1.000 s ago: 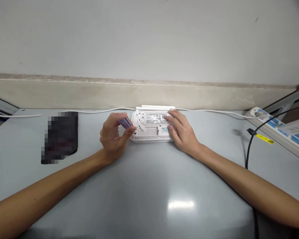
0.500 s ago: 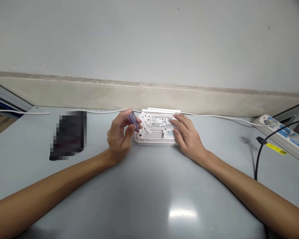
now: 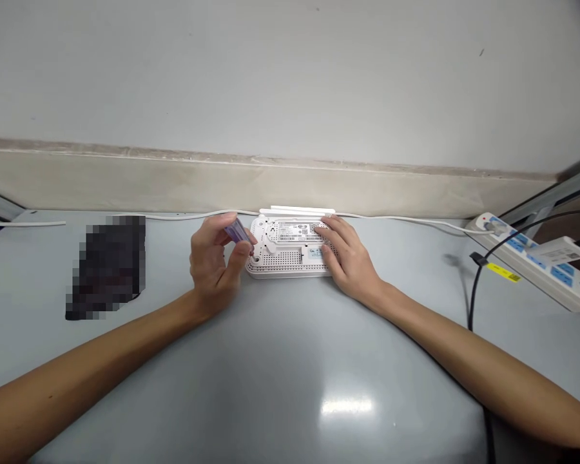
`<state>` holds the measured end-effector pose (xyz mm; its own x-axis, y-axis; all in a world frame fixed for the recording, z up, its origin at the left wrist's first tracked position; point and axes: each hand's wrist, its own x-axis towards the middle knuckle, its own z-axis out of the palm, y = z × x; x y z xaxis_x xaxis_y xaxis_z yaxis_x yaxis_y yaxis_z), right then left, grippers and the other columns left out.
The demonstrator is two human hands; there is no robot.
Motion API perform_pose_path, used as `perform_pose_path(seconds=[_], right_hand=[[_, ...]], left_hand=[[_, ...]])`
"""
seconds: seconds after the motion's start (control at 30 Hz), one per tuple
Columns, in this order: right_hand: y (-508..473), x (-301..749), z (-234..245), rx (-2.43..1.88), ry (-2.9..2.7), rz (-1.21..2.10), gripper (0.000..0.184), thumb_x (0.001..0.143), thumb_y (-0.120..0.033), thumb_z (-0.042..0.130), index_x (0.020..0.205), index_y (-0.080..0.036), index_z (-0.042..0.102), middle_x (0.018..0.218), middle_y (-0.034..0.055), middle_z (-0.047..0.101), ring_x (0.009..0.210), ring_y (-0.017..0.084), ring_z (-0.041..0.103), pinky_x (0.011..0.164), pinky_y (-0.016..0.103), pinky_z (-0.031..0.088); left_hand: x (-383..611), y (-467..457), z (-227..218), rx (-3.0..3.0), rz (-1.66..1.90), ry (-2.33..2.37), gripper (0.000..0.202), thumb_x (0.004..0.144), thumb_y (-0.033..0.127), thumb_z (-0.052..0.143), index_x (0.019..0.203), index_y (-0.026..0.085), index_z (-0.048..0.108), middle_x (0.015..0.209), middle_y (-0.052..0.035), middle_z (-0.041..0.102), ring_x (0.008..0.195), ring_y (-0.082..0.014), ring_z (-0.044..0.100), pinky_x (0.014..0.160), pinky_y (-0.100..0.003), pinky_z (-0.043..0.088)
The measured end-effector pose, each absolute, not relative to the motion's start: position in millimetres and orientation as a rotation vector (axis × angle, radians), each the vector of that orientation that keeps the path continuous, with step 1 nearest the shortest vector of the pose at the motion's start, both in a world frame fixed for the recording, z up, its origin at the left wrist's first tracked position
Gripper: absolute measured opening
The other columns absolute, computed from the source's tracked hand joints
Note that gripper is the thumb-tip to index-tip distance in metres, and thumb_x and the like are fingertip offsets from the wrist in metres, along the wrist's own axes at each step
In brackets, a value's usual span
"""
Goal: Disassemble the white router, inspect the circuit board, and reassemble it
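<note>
A plug [image 3: 497, 227] sits in the power strip [image 3: 561, 294]. On the surface [image 3: 251, 380] lies a white router [image 3: 280, 260]; our left hand [image 3: 213, 263] grips a purple tool [image 3: 237, 232], perhaps a screwdriver, at 1 corner. Our spread right hand [image 3: 352, 261] covers the other end. Pixelation masks a dark item [image 3: 110, 267].

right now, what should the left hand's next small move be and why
Probably bring the purple tool more upright in the left hand: it leans, its lower end close to the round corner hole of the white device, and whether the tip sits inside is too small to tell. The right hand lies on the device's other end, which should help steady it.
</note>
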<state>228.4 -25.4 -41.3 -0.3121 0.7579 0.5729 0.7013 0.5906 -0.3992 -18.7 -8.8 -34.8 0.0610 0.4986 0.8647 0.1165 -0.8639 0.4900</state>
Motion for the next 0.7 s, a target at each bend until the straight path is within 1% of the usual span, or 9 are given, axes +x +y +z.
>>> perform_pose_path(seconds=[0.07, 0.13, 0.27, 0.43, 0.5, 0.63, 0.7], right_hand=[[-25.5, 228.7, -41.5, -1.157, -2.072, 0.104, 0.035, 0.096, -0.027, 0.039, 0.126, -0.017, 0.055, 0.139, 0.0116, 0.049, 0.137, 0.026, 0.035, 0.111, 0.051, 0.036], [-25.6, 229.1, -41.7, -1.155, -2.072, 0.11, 0.035, 0.096, -0.028, 0.038, 0.126, -0.019, 0.055, 0.139, 0.0112, 0.049, 0.137, 0.027, 0.035, 0.111, 0.052, 0.036], [-25.6, 229.2, -42.0, -1.151, -2.07, 0.102, 0.036, 0.096, -0.028, 0.038, 0.126, -0.019, 0.055, 0.139, 0.0109, 0.049, 0.137, 0.027, 0.035, 0.11, 0.053, 0.036], [-23.7, 227.8, -43.6, -1.15, -2.073, 0.048, 0.036, 0.096, -0.027, 0.037, 0.124, -0.016, 0.057, 0.137, 0.0135, 0.051, 0.135, 0.026, 0.038, 0.111, 0.05, 0.036], [-22.6, 227.5, -45.0, -1.152, -2.068, 0.03, 0.037, 0.096, -0.027, 0.037, 0.123, -0.014, 0.059, 0.136, 0.0147, 0.051, 0.134, 0.026, 0.038, 0.112, 0.047, 0.036], [-21.2, 226.8, -46.9, -1.148, -2.073, -0.004, 0.037, 0.096, -0.027, 0.036, 0.124, -0.019, 0.059, 0.134, 0.0119, 0.053, 0.133, 0.026, 0.04, 0.109, 0.049, 0.038], [-21.4, 225.6, -46.8, -1.152, -2.058, -0.028, 0.037, 0.096, -0.026, 0.035, 0.122, -0.017, 0.06, 0.132, 0.013, 0.054, 0.131, 0.026, 0.043, 0.109, 0.049, 0.039]], left_hand=[[-17.3, -10.4, -32.2, 2.045, 1.822, 0.596, 0.04, 0.096, 0.021, 0.049, 0.134, 0.031, 0.044, 0.097, -0.0028, 0.058, 0.075, -0.0128, 0.06, 0.059, -0.028, 0.053], [-16.3, -12.1, -30.5, 2.038, 1.795, 0.613, 0.039, 0.098, 0.021, 0.044, 0.136, 0.03, 0.042, 0.098, -0.0039, 0.06, 0.076, -0.0128, 0.061, 0.06, -0.028, 0.053], [-14.9, -14.5, -30.5, 2.023, 1.807, 0.649, 0.04, 0.097, 0.021, 0.046, 0.137, 0.026, 0.042, 0.097, -0.0043, 0.059, 0.075, -0.0124, 0.06, 0.065, -0.029, 0.053], [-15.8, -15.5, -35.1, 2.057, 1.775, 0.669, 0.045, 0.094, 0.02, 0.05, 0.138, 0.029, 0.04, 0.097, -0.0034, 0.059, 0.077, -0.0132, 0.06, 0.067, -0.03, 0.053], [-16.7, -15.3, -37.9, 2.045, 1.784, 0.708, 0.044, 0.095, 0.02, 0.049, 0.137, 0.029, 0.041, 0.097, -0.0034, 0.059, 0.077, -0.0135, 0.06, 0.068, -0.03, 0.053], [-18.1, -15.6, -40.7, 2.131, 1.759, 0.766, 0.041, 0.096, 0.022, 0.046, 0.136, 0.028, 0.042, 0.096, -0.004, 0.061, 0.078, -0.0139, 0.06, 0.072, -0.032, 0.053], [-18.2, -16.6, -39.4, 2.192, 1.731, 0.793, 0.04, 0.096, 0.022, 0.044, 0.136, 0.028, 0.042, 0.097, -0.0038, 0.061, 0.08, -0.0138, 0.06, 0.073, -0.032, 0.053]])
